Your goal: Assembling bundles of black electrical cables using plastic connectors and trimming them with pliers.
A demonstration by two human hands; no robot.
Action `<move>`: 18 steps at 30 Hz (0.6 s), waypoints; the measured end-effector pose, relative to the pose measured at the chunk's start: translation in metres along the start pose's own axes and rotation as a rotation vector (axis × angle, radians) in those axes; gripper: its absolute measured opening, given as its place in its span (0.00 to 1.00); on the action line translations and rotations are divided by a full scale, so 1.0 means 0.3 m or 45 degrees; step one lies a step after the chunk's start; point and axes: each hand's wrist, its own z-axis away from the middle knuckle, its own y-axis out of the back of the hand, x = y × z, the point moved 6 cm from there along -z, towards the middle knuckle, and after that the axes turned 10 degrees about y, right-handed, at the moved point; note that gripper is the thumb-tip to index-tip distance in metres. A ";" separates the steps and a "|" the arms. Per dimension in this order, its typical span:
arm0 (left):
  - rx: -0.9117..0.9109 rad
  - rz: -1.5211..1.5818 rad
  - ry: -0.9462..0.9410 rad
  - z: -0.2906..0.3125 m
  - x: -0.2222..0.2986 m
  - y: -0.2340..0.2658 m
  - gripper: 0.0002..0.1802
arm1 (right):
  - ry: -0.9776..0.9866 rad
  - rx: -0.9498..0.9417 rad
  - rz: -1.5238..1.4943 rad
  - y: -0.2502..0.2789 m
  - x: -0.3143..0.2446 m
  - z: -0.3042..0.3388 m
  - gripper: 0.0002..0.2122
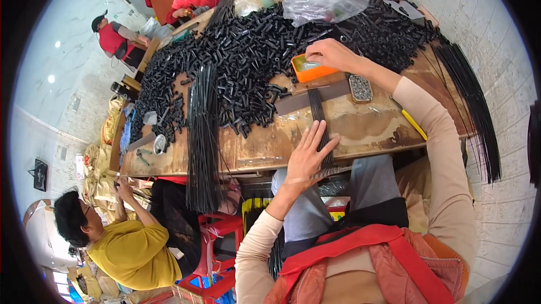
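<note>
My left hand (307, 154) lies with fingers stretched out and thumb spread, palm down, over a small row of thin black rods (315, 101) at the table's near edge. The rods run away from me across a flat dark strip (293, 105). Farther right, my right hand (332, 55) reaches over an orange box (315, 75) with its fingers bent together and the tips dipping inside. Whatever lies between those fingertips is hidden. Just right of the orange box stands a small clear container (360, 88) filled with small metal pieces.
A wide heap of short black tubular parts (242, 61) covers the table's middle and back. Bundles of long black rods (203, 135) hang over the edge left and right. A clear plastic bag (324, 1) sits on the heap. A co-worker in yellow (135, 247) sits at left; others work behind.
</note>
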 end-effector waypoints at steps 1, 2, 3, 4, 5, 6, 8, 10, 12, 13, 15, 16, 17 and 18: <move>0.065 -0.149 -0.051 0.008 0.000 -0.015 0.44 | -0.009 -0.020 -0.002 -0.005 -0.038 0.035 0.06; 0.076 -0.093 -0.040 0.009 0.001 -0.001 0.36 | 0.044 -0.023 0.084 -0.019 -0.086 0.067 0.06; 0.075 -0.080 -0.022 0.011 -0.004 0.001 0.36 | 0.100 -0.024 0.168 -0.030 -0.122 0.090 0.06; 0.071 -0.138 -0.037 0.012 -0.004 0.002 0.34 | 0.096 -0.100 0.188 -0.042 -0.130 0.112 0.07; 0.069 -0.193 -0.062 0.004 0.008 -0.003 0.32 | 0.087 -0.111 0.192 -0.046 -0.101 0.150 0.07; 0.086 -0.010 -0.026 0.000 0.019 0.005 0.44 | 0.053 -0.147 0.205 -0.058 -0.065 0.186 0.09; 0.081 0.026 0.006 0.007 0.025 0.015 0.44 | 0.028 -0.191 0.197 -0.079 -0.071 0.199 0.10; 0.079 0.057 0.033 0.009 0.026 0.015 0.43 | 0.010 -0.267 0.261 -0.083 -0.086 0.220 0.12; 0.089 0.041 0.074 0.009 0.026 0.011 0.42 | 0.035 -0.253 0.249 -0.079 -0.103 0.222 0.13; 0.087 0.043 0.076 0.009 0.026 0.008 0.42 | 0.055 -0.233 0.243 -0.075 -0.110 0.225 0.13; 0.075 -0.004 0.077 0.011 0.023 0.003 0.42 | 0.043 -0.250 0.239 -0.075 -0.109 0.219 0.14; 0.072 -0.001 0.076 0.009 0.025 0.003 0.42 | 0.029 -0.266 0.237 -0.078 -0.102 0.222 0.14; 0.073 0.005 0.072 0.006 0.029 0.005 0.42 | 0.026 -0.267 0.237 -0.080 -0.098 0.223 0.14; 0.074 0.011 0.067 0.005 0.032 0.006 0.42 | 0.028 -0.271 0.222 -0.084 -0.096 0.224 0.14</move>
